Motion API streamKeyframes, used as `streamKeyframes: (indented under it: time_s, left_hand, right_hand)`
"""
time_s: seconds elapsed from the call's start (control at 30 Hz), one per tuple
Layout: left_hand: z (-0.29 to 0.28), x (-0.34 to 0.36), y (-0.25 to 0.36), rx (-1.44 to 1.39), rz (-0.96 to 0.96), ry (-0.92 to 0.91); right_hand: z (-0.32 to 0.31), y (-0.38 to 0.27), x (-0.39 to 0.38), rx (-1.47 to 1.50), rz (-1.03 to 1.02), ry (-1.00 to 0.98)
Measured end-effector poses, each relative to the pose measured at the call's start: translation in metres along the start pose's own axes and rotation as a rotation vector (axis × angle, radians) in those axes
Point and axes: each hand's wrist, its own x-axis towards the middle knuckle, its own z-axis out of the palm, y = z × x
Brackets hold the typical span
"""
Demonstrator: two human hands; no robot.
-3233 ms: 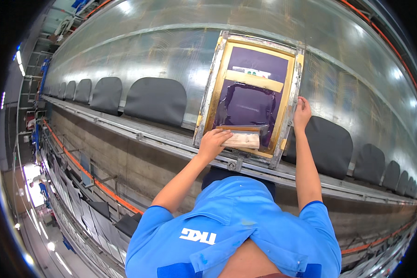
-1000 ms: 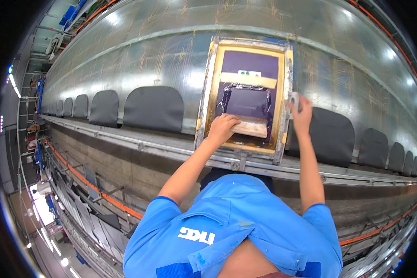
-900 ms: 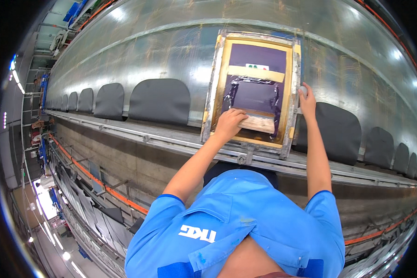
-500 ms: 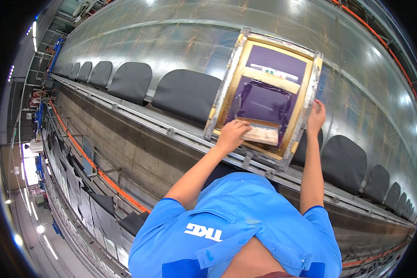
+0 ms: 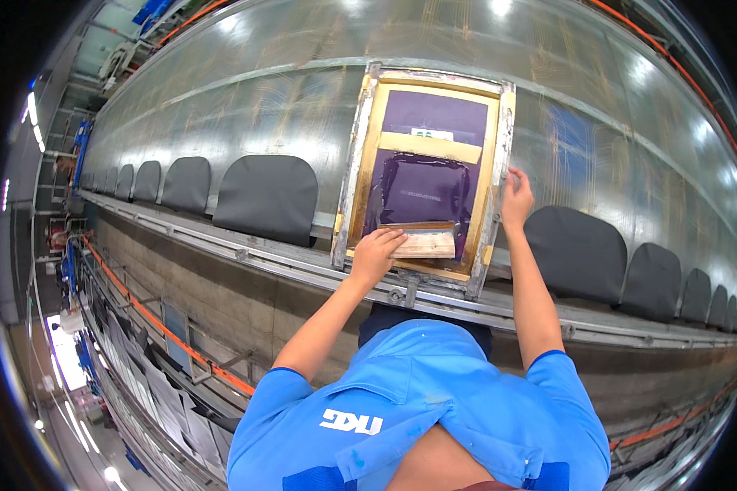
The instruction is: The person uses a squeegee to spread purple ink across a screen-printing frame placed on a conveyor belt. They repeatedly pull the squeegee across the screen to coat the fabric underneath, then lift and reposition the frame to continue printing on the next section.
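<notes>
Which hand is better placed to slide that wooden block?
Probably the left hand: it grips the wooden block at its left end; the right hand is beside the frame, away from the block.

Screen (image 5: 426, 192): purple | tape (image 5: 431, 147): yellow | squeegee (image 5: 428, 245): pale, apparently streaked | panels (image 5: 266, 196): charcoal | shirt (image 5: 418, 368): bright blue

The person wears a bright blue, short-sleeved cloth shirt (image 5: 434, 372) with darker blue sleeve edges (image 5: 546, 358), a white block marking (image 5: 351, 422) at left, and a dark lower garment (image 5: 373, 326).
</notes>
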Motion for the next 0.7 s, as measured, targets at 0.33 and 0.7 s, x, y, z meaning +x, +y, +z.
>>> streamKeyframes:
  time_s: [0.33, 0.7]
  left_hand:
    - [-0.012, -0.04, -0.004, -0.006, 0.086, -0.066]
    - [-0.04, 0.176, -0.056, -0.192, -0.171, -0.231]
  right_hand:
    - [0.005, 0.008, 0.008, -0.178, 0.0, -0.036]
    - [0.018, -0.123, 0.022, -0.514, -0.452, -0.829]
